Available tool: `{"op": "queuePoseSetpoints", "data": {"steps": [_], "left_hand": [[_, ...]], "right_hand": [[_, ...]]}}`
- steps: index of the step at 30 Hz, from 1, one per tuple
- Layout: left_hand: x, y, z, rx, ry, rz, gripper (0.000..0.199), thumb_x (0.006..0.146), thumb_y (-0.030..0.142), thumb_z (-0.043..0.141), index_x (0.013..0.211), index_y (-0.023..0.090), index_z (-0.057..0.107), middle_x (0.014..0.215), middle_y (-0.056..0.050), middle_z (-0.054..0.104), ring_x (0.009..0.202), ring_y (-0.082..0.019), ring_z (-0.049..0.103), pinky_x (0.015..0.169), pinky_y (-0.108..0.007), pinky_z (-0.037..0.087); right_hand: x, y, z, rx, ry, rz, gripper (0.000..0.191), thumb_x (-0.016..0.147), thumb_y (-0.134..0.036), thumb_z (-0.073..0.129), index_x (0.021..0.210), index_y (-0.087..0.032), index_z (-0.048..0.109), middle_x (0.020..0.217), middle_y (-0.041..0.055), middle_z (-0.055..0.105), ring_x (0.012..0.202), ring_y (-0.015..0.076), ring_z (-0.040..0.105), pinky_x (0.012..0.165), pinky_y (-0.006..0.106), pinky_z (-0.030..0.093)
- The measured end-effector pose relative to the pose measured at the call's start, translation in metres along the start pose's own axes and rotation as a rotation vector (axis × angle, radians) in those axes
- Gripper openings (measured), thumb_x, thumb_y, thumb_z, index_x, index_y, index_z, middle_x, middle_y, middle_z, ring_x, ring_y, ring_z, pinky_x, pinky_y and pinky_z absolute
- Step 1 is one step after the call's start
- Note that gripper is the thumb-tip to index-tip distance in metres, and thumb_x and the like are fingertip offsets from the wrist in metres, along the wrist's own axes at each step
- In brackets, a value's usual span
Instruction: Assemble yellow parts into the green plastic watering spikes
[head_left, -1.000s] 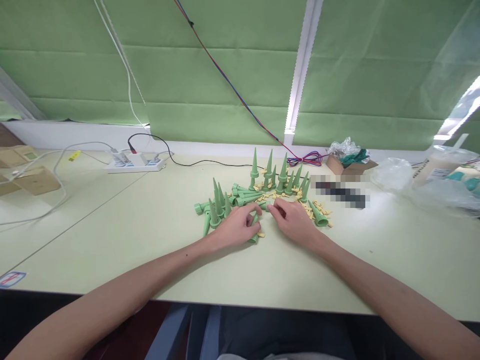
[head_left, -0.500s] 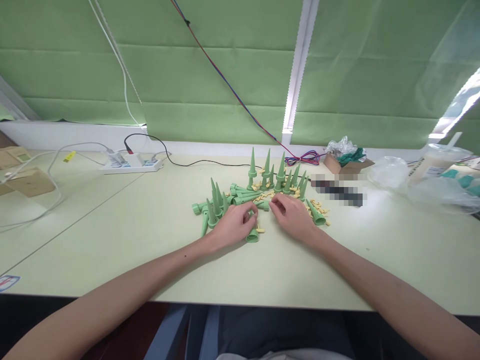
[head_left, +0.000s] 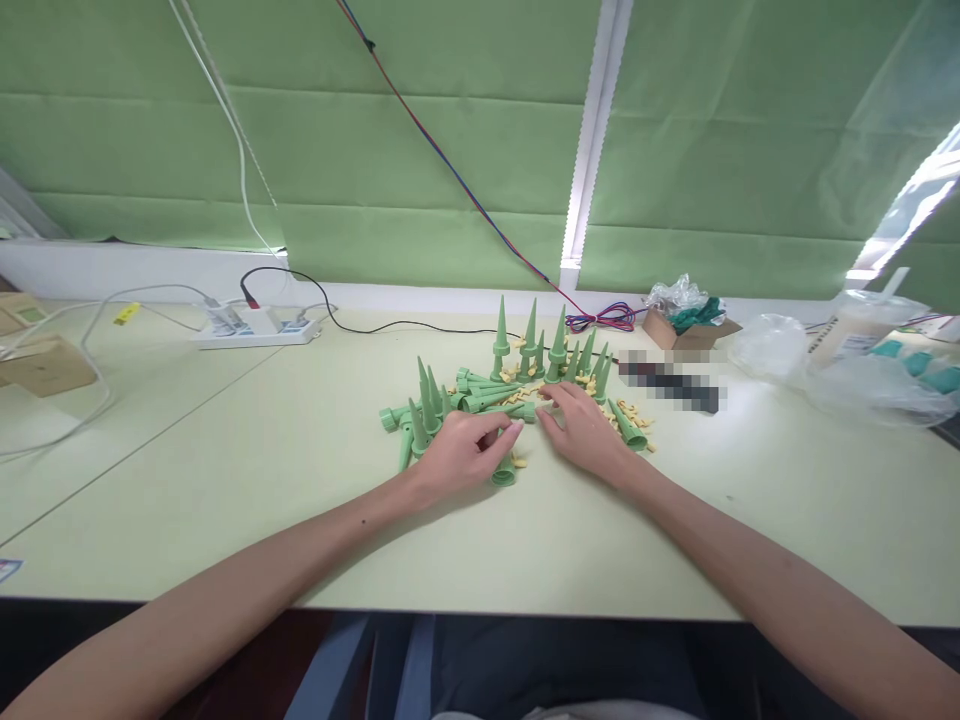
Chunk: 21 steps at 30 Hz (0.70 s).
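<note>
My left hand is over the near side of a pile of green plastic spikes, its thumb and forefinger tips pressed together; anything between them is too small to make out. Just below its fingers, a hollow green spike lies with its open end towards me. My right hand hovers by small yellow plastic pieces, thumb and fingers apart, holding nothing visible. Between the hands points a lying green spike with a ribbed cap. Several spikes stand upright behind, among them a tall capped one.
A white power strip with plugs and cables sits at the back left. To the back right are a small cardboard box, coiled red and blue wire, a plastic bag and a drink cup. Cardboard pieces lie far left.
My left thumb has stretched out to the right and meets the forefinger. The right hand's thumb and fingers have spread apart. The view has shifted slightly.
</note>
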<state>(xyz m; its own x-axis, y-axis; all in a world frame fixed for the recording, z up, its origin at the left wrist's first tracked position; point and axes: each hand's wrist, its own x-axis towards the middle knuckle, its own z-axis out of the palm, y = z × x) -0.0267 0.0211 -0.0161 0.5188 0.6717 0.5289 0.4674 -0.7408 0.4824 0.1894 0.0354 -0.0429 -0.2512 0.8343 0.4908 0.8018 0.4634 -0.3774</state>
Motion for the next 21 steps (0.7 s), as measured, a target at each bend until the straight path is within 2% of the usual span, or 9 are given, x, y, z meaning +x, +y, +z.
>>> {"op": "queuePoseSetpoints", "data": {"steps": [5,11,16,21], "left_hand": [[-0.001,0.000,0.001,0.012,-0.027,0.077,0.037,0.096,0.028,0.050,0.061,0.017,0.046,0.049,0.006,0.031,0.046,-0.008,0.027,0.048,-0.024,0.026],[-0.001,0.002,0.001,0.024,-0.072,0.071,0.039,0.098,0.030,0.046,0.061,0.017,0.044,0.049,0.006,0.032,0.045,-0.008,0.027,0.048,-0.025,0.027],[-0.002,0.003,0.000,0.056,-0.144,0.025,0.040,0.099,0.034,0.042,0.063,0.018,0.047,0.051,0.004,0.036,0.047,-0.010,0.030,0.051,-0.027,0.029],[-0.002,0.002,0.000,0.066,-0.154,0.037,0.040,0.099,0.033,0.042,0.063,0.017,0.049,0.051,0.004,0.037,0.047,-0.010,0.030,0.051,-0.027,0.029]], "right_hand": [[0.002,0.002,0.001,-0.027,-0.031,-0.019,0.034,0.094,-0.015,0.044,0.125,-0.012,0.057,0.125,0.0161,0.060,0.120,0.0288,0.054,0.101,0.042,0.045],[0.012,0.006,0.001,-0.089,-0.017,-0.061,0.045,0.088,-0.001,0.036,0.129,-0.009,0.054,0.128,0.0183,0.060,0.120,0.0284,0.052,0.100,0.041,0.044],[0.016,0.010,0.002,-0.160,-0.079,-0.052,0.047,0.087,-0.001,0.037,0.131,-0.008,0.051,0.122,0.0197,0.062,0.112,0.0300,0.054,0.092,0.041,0.045],[0.015,0.009,0.003,-0.195,-0.119,-0.091,0.042,0.090,-0.003,0.036,0.127,-0.008,0.054,0.113,0.0181,0.065,0.105,0.0295,0.054,0.090,0.041,0.044]]}}
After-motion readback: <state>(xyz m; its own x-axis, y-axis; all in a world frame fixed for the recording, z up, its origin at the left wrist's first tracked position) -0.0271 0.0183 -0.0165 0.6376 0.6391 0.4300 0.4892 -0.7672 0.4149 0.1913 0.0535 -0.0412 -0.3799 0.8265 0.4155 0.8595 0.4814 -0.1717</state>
